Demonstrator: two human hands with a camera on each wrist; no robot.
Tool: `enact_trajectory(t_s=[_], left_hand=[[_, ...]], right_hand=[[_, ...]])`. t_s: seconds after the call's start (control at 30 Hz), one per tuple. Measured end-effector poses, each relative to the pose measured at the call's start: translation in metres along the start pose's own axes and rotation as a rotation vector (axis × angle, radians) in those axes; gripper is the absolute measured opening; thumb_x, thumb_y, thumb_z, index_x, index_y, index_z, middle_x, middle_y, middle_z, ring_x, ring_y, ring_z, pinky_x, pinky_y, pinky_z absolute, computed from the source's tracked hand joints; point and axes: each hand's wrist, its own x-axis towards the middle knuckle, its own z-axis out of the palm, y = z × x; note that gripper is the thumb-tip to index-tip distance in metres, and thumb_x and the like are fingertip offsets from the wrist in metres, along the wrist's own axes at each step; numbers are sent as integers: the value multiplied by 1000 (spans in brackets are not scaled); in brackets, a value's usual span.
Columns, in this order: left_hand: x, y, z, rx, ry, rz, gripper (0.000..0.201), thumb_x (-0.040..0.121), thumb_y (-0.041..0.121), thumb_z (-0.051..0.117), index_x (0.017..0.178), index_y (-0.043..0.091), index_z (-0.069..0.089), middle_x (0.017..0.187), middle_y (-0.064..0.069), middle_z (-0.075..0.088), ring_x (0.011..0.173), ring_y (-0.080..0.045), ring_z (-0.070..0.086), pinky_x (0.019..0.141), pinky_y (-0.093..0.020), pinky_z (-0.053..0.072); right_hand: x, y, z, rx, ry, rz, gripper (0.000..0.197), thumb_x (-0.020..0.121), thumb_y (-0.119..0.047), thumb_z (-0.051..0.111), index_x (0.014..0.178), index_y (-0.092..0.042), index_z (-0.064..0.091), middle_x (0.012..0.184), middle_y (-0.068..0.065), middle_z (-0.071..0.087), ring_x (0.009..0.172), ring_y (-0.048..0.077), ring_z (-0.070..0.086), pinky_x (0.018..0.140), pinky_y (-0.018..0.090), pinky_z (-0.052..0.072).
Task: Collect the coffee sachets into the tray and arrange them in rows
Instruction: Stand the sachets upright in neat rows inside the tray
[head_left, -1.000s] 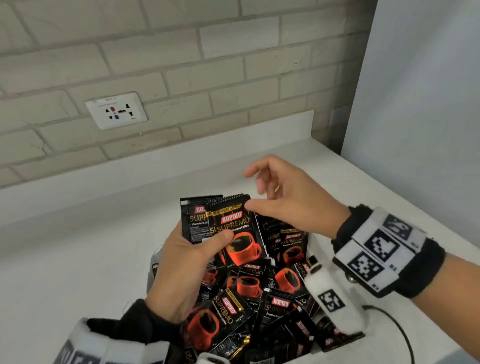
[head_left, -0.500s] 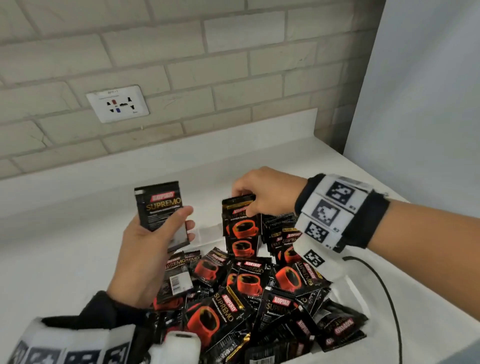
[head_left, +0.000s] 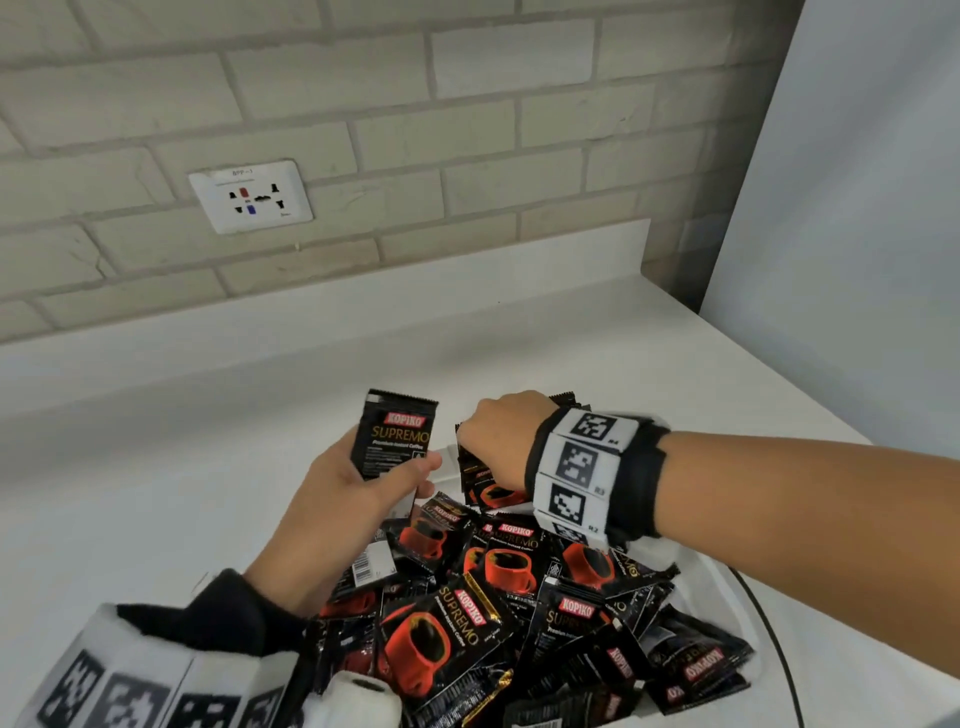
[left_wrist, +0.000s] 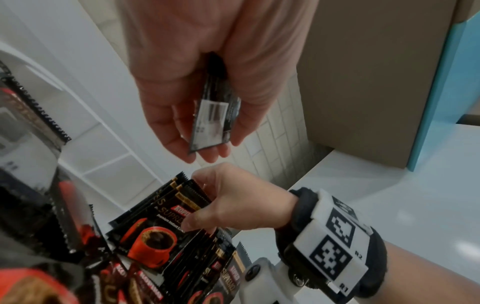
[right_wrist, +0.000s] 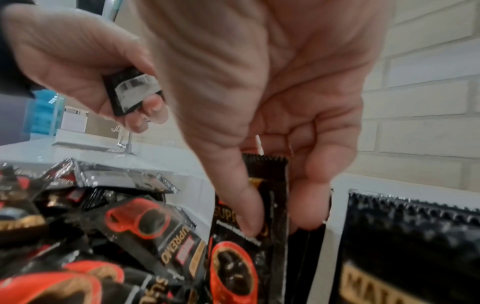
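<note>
Sachets (head_left: 483, 597) still heaped the tray (head_left: 727, 577), but the left hand (head_left: 358, 493) had lifted one sachet (head_left: 395, 434) clear while the right hand (head_left: 498, 436) pinched the upright row (left_wrist: 166, 207), extending it.

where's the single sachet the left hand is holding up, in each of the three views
Head: sachet centre, front side showing, held upright by the left hand.
Left wrist: upper centre, barcode side showing, between the fingers.
Right wrist: upper left, barcode side showing.
Shared landmark: the right hand gripping the upright sachets in the tray.

Two hands (head_left: 358, 499), many sachets (head_left: 498, 566)
</note>
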Motion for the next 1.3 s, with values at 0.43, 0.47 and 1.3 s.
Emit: enact_trajectory(t_s=[0.43, 0.47, 1.3], left_hand=[[19, -20, 4, -31, -53, -253, 15, 87, 15, 62, 93, 3, 68, 85, -18, 71, 72, -27, 63, 66, -35, 56], [20, -21, 6, -1, -49, -253, 17, 86, 21, 64, 90, 6, 70, 85, -16, 72, 75, -30, 64, 74, -42, 55], [24, -17, 32, 85, -155, -216, 17, 91, 14, 55, 76, 12, 62, 70, -6, 67, 68, -24, 59, 69, -34, 44]], right_hand=[[2, 17, -2, 54, 91, 52, 22, 84, -13, 62, 104, -9, 53, 75, 1, 36, 54, 13, 34, 44, 23, 25], [1, 19, -2, 60, 94, 59, 22, 84, -13, 62, 104, -9, 53, 78, 1, 37, 56, 14, 37, 45, 22, 26], [15, 29, 6, 313, 96, 27, 49, 79, -14, 70, 121, -11, 47, 115, 9, 52, 103, 24, 53, 72, 28, 40]])
